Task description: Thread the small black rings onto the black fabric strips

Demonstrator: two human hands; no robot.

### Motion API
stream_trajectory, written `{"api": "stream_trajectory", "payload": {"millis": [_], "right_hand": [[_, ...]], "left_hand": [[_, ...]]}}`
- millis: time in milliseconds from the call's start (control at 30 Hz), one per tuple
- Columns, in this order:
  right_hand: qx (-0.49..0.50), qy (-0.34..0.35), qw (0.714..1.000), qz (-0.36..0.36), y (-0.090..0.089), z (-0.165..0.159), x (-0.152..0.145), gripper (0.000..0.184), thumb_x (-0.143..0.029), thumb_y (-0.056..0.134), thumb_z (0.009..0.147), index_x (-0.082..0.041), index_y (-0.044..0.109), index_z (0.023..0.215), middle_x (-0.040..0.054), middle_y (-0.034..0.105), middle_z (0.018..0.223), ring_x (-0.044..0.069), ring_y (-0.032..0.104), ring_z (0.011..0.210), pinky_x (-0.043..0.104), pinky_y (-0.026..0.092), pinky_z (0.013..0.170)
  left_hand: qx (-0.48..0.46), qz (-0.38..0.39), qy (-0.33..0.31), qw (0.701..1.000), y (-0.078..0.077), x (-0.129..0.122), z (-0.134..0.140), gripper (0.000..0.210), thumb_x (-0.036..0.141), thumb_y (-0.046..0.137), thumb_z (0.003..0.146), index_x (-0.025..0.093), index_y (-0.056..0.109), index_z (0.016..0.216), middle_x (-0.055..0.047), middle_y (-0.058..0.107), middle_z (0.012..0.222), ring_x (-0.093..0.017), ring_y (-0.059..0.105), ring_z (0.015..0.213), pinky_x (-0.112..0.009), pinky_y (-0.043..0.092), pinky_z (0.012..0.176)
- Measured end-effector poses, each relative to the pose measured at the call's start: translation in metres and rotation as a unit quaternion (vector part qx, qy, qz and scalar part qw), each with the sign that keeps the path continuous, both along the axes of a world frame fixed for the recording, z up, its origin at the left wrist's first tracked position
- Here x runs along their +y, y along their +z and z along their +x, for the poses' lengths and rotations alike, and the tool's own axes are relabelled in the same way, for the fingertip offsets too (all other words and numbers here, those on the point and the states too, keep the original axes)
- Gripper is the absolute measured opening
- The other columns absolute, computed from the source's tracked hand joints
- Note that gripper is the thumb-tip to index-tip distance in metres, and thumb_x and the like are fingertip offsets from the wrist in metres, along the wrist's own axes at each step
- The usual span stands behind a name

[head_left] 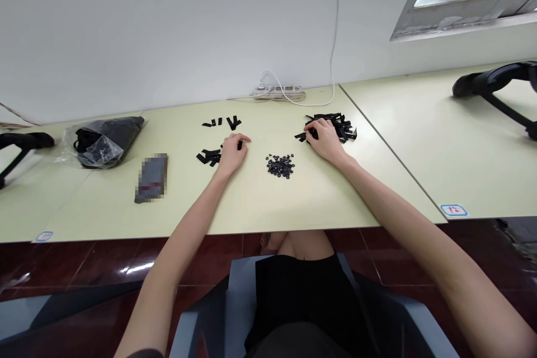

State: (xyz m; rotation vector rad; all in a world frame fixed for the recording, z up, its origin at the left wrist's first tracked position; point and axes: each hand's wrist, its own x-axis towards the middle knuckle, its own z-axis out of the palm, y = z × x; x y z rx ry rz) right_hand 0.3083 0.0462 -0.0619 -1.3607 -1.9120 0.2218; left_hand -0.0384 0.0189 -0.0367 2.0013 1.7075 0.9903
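Note:
My left hand (232,155) rests low over the table with its fingers curled. A small black strip (240,145) shows between its thumb and forefinger. Several short black strips (206,156) lie beside and partly under that hand. On the right, my right hand (326,141) is at the edge of a larger heap of black strips (344,127), thumb and forefinger closed around a black piece that looks like one of them. Between the hands, nearer to me, sits a pile of small black rings (280,166).
A few loose strips (233,122) lie farther back. To the left are a blurred grey object (151,178) and a plastic bag (107,140) with black contents. A white power strip (279,92) with a cable stands against the wall. Black stands (490,86) occupy both sides.

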Motion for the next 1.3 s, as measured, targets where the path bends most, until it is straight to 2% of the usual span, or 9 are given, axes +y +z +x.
{"api": "stream_trajectory", "payload": {"millis": [133, 233, 467, 600, 733, 867, 933, 1033, 1300], "right_hand": [[0.029, 0.003, 0.999, 0.024, 0.006, -0.003, -0.003, 0.019, -0.023, 0.056, 0.102, -0.024, 0.074, 0.107, 0.017, 0.076, 0.123, 0.039, 0.063, 0.125, 0.059, 0.051, 0.118], [0.054, 0.016, 0.998, 0.04, 0.009, -0.006, -0.005, 0.018, -0.023, 0.056, 0.101, -0.026, 0.073, 0.103, 0.0155, 0.076, 0.117, 0.039, 0.064, 0.121, 0.061, 0.052, 0.115], [0.093, 0.037, 0.993, 0.06, 0.021, -0.012, -0.014, 0.02, -0.02, 0.055, 0.101, -0.028, 0.073, 0.099, 0.0126, 0.077, 0.11, 0.037, 0.064, 0.117, 0.06, 0.053, 0.112], [0.099, 0.054, 0.992, 0.062, 0.028, -0.022, -0.026, 0.02, -0.019, 0.054, 0.102, -0.028, 0.072, 0.1, 0.0115, 0.077, 0.108, 0.036, 0.066, 0.117, 0.058, 0.054, 0.111], [0.064, 0.145, 0.987, 0.037, 0.033, -0.042, -0.046, 0.017, -0.025, 0.06, 0.105, -0.027, 0.071, 0.117, 0.0118, 0.077, 0.125, 0.035, 0.065, 0.128, 0.058, 0.052, 0.116], [0.039, 0.246, 0.968, 0.017, 0.036, -0.061, -0.065, 0.028, -0.033, 0.065, 0.108, -0.028, 0.068, 0.136, 0.0124, 0.074, 0.141, 0.036, 0.065, 0.136, 0.055, 0.053, 0.118], [0.061, 0.263, 0.963, -0.002, 0.037, -0.065, -0.069, 0.023, -0.037, 0.065, 0.111, -0.03, 0.07, 0.132, 0.0108, 0.076, 0.136, 0.034, 0.069, 0.127, 0.052, 0.056, 0.112], [0.093, 0.268, 0.958, -0.033, 0.038, -0.065, -0.07, 0.015, -0.038, 0.061, 0.113, -0.03, 0.073, 0.114, 0.0081, 0.08, 0.118, 0.029, 0.072, 0.107, 0.047, 0.058, 0.099], [0.133, 0.219, 0.964, -0.075, 0.043, -0.063, -0.071, 0.02, -0.042, 0.065, 0.108, -0.028, 0.066, 0.095, 0.0021, 0.076, 0.091, 0.022, 0.064, 0.08, 0.037, 0.049, 0.077]], "left_hand": [[-0.045, -0.014, -0.021, 0.999, 0.002, 0.001, 0.0, 0.031, 0.007, 0.057, 0.087, 0.023, 0.075, 0.106, -0.01, 0.078, 0.127, -0.026, 0.073, 0.109, -0.046, 0.059, 0.112], [-0.067, -0.013, -0.034, 0.997, 0.003, -0.001, 0.0, 0.029, 0.009, 0.059, 0.085, 0.023, 0.072, 0.106, -0.009, 0.08, 0.125, -0.024, 0.073, 0.103, -0.044, 0.06, 0.108], [-0.089, 0.016, -0.057, 0.994, 0.009, -0.009, 0.008, 0.026, 0.018, 0.064, 0.083, 0.024, 0.072, 0.107, -0.01, 0.077, 0.131, -0.025, 0.073, 0.111, -0.04, 0.063, 0.096], [-0.158, -0.011, -0.087, 0.984, 0.013, -0.014, 0.018, 0.027, 0.031, 0.076, 0.085, 0.024, 0.072, 0.111, -0.012, 0.075, 0.138, -0.027, 0.073, 0.121, -0.042, 0.064, 0.101], [-0.264, -0.065, -0.111, 0.956, 0.017, -0.015, 0.024, 0.049, 0.046, 0.089, 0.081, 0.025, 0.07, 0.12, -0.013, 0.071, 0.149, -0.03, 0.073, 0.133, -0.047, 0.06, 0.115], [-0.303, -0.086, -0.143, 0.938, 0.019, -0.019, 0.026, 0.057, 0.051, 0.095, 0.08, 0.026, 0.07, 0.125, -0.012, 0.068, 0.155, -0.03, 0.073, 0.136, -0.048, 0.057, 0.12], [-0.294, -0.096, -0.165, 0.936, 0.02, -0.022, 0.028, 0.057, 0.053, 0.097, 0.08, 0.027, 0.071, 0.125, -0.012, 0.069, 0.154, -0.03, 0.074, 0.134, -0.048, 0.057, 0.12], [-0.284, -0.117, -0.193, 0.932, 0.019, -0.024, 0.031, 0.056, 0.053, 0.097, 0.082, 0.027, 0.072, 0.125, -0.011, 0.072, 0.149, -0.029, 0.075, 0.129, -0.048, 0.058, 0.119], [-0.291, -0.16, -0.232, 0.914, 0.024, -0.031, 0.037, 0.052, 0.052, 0.093, 0.087, 0.028, 0.073, 0.128, -0.011, 0.071, 0.15, -0.03, 0.076, 0.129, -0.044, 0.064, 0.105]]}}
